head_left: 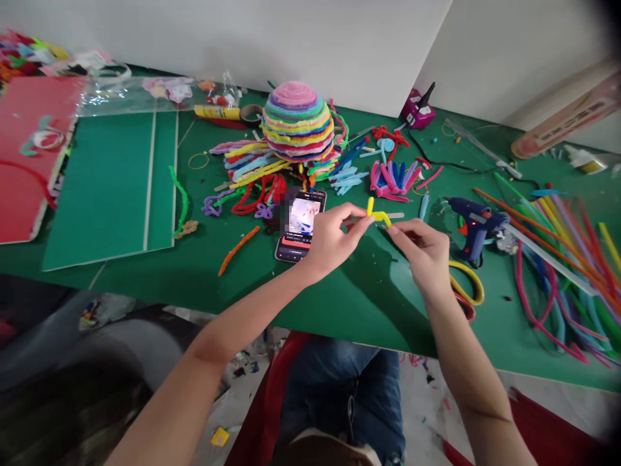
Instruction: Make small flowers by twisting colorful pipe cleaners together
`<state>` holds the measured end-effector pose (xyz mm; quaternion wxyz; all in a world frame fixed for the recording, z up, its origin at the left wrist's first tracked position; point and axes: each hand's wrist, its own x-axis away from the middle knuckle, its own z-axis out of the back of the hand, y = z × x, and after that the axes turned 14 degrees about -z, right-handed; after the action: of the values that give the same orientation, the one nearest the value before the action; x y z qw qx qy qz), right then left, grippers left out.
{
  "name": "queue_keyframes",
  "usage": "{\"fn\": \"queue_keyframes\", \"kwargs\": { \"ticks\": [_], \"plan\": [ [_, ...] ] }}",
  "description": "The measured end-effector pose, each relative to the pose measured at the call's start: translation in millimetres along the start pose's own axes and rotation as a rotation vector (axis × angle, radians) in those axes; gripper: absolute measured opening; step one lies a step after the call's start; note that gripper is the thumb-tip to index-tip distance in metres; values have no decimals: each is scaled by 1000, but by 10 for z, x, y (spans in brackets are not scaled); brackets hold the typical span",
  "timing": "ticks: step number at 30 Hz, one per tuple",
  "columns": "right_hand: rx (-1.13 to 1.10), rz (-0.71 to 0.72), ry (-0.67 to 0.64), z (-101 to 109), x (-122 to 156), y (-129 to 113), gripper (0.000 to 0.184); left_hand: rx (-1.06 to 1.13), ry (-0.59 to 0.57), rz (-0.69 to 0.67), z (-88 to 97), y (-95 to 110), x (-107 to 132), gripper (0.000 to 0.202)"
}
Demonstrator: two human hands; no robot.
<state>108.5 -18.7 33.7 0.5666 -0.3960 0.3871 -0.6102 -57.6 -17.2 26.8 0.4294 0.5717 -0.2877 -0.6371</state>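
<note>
A short yellow pipe cleaner [379, 215], bent in a zigzag, is held above the green table between both hands. My left hand [334, 238] pinches it near its bent left part, thumb against fingers. At its right end, the thumb and fingers of my right hand [425, 251] are closed on it. Beneath and left of my left hand lies a phone [294, 249] with a lit screen, partly covered by that hand. Scissors [468, 285] with yellow and red handles lie beside my right wrist, partly hidden by it.
A striped pipe-cleaner dome [297, 123] stands at the back among coloured pieces. To the right are a blue glue gun [473, 226] and loose pipe cleaners [557, 285]. A green board [111, 188] lies left, near an orange piece [239, 250].
</note>
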Motion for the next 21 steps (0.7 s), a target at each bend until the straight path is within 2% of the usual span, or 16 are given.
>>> {"fn": "queue_keyframes", "kwargs": {
  "ticks": [3, 6, 8, 11, 13, 15, 17, 21],
  "plan": [
    [-161, -81, -132, 22, -65, 93, 17, 298, -8, 220, -27, 3, -36, 29],
    [-215, -82, -289, 145, -118, 122, 16, 573, -177, 373, -5, -5, -78, 28],
    [-119, -25, -481, 267, -140, 84, 15, 696, -413, 424, 39, -11, -103, 24],
    [190, 133, -839, 431, -126, -37, 14, 694, -850, 440, 90, -17, -115, 16],
    [427, 206, -937, 488, -74, -124, 15, 628, -1031, 434, 92, -21, -102, 12],
    [661, 238, -891, 501, 3, -192, 18, 566, -1084, 429, 75, -27, -82, 10],
    [844, 249, -790, 490, 82, -236, 18, 486, -1060, 410, 62, -32, -65, 8],
    [1016, 240, -631, 466, 184, -287, 18, 298, -991, 368, 81, -18, -75, 9]
  ]
}}
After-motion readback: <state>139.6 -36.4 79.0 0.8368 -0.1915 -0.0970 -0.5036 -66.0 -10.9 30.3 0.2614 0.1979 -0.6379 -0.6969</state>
